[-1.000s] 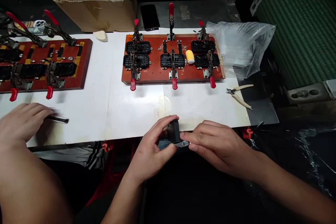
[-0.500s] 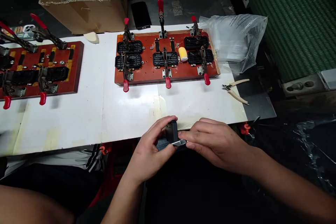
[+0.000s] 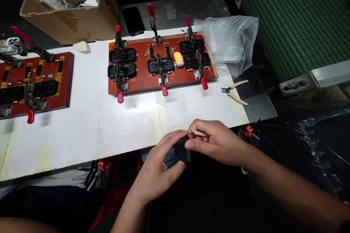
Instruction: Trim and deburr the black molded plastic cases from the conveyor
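Part: small black hard-plastic block [image 3: 182,150], just off near edge of white table top [image 3: 82,116].
L hand [image 3: 158,165]: closed round its side.
R hand [image 3: 218,142]: pinches thin pale stick tool [image 3: 199,133] plus part's top.
Handling: prob. light, stiff, smooth; best held by side edges.

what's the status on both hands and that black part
Left hand grips small black part. Right hand on it, pinching thin pale tool. Nothing in the way.

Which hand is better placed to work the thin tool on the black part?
Right. The right hand already pinches the thin pale stick tool above the small black plastic part, while the left hand cradles that part from below.
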Tool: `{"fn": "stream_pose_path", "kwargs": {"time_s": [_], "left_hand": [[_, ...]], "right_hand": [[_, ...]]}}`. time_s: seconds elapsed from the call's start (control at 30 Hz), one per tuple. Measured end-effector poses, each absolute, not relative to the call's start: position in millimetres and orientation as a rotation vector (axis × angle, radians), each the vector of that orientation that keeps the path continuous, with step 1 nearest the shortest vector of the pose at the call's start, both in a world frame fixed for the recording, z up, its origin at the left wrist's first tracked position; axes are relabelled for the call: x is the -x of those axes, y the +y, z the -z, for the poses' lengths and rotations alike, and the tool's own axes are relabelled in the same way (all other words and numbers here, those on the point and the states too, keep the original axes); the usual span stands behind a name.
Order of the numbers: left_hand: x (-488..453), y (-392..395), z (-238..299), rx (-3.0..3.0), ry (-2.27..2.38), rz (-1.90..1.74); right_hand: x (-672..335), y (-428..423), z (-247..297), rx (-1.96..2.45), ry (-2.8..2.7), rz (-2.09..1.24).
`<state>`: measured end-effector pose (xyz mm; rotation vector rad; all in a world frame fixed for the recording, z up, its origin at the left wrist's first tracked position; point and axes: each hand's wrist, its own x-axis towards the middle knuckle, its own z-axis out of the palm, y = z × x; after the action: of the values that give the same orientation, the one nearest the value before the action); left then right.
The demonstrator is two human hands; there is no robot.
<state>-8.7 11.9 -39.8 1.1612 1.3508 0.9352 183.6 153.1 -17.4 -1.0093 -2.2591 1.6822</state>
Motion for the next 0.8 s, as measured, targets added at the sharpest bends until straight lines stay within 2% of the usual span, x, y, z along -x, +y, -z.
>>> {"fn": "stream_pose_path", "kwargs": {"time_s": [0.13,0.27,0.33,0.4,0.5,0.63,0.7,0.8], "left_hand": [[5.5,10.2,41.6,-0.988,1.375,-0.976],[-2.8,18.7,45.4,-0.623,1.355,-1.287],[-8.5,26.9,46.6,-0.479,1.373,-1.345],[-13.4,33.9,45.8,-0.391,1.402,-1.33],[-15.7,38.1,41.6,-0.659,1.659,-1.231],[-8.8,40.5,35.3,-1.543,1.818,-0.815],[-4.3,43.8,32.1,-1.567,1.754,-0.746],[0.3,48.4,26.3,-1.282,1.676,-0.785]], "right_hand": [[-184.2,152.6,29.7,1.217,-2.061,-1.565],[-188.5,138.9,42.6,0.839,-1.971,-1.905],[-187.9,129.5,48.1,0.683,-1.96,-1.806],[-186.0,124.4,51.5,0.762,-1.885,-1.612],[-184.1,126.4,50.8,1.098,-1.7,-1.574],[-187.7,133.4,43.7,1.145,-1.522,-1.956],[-194.5,136.2,39.9,1.069,-1.582,-2.029],[-210.3,141.9,34.4,0.972,-1.88,-1.909]]}}
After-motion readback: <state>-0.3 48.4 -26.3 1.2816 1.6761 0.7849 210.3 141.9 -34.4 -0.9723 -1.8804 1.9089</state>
